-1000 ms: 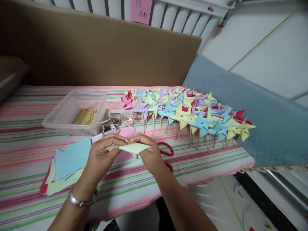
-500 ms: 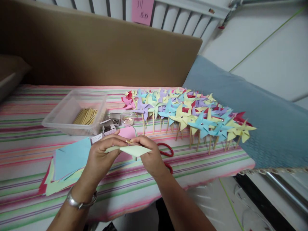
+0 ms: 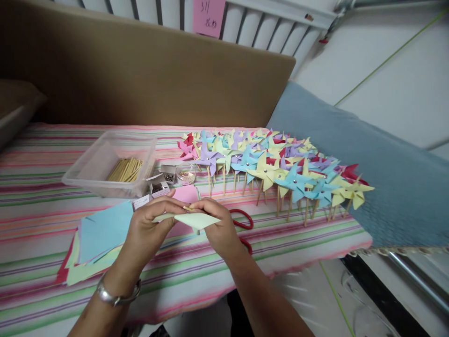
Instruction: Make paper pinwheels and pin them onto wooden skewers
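Observation:
Between my two hands, above the table's front part, is a pale green paper pinwheel (image 3: 197,219). My left hand (image 3: 150,220) grips its left side, the thumb below and the fingers above. My right hand (image 3: 219,227) is closed at the right, with its fingertips on a thin wooden stick (image 3: 188,208) behind the paper. Most of the stick is hidden by the fingers. Beneath the hands lies pink paper (image 3: 184,193). Red-handled scissors (image 3: 242,219) rest just right of my right hand, partly covered by it.
A clear plastic box (image 3: 105,157) holds wooden sticks (image 3: 125,169). Near it are small boxes of pins (image 3: 157,187) and a round clear dish (image 3: 185,174). Coloured paper sheets (image 3: 103,231) lie at left. Many finished pinwheels (image 3: 266,171) stand at right. A cardboard panel (image 3: 147,70) rises behind.
Both hands keep nearly the same place and grip on the pinwheel. The little stick at the fingertips has shifted very slightly.

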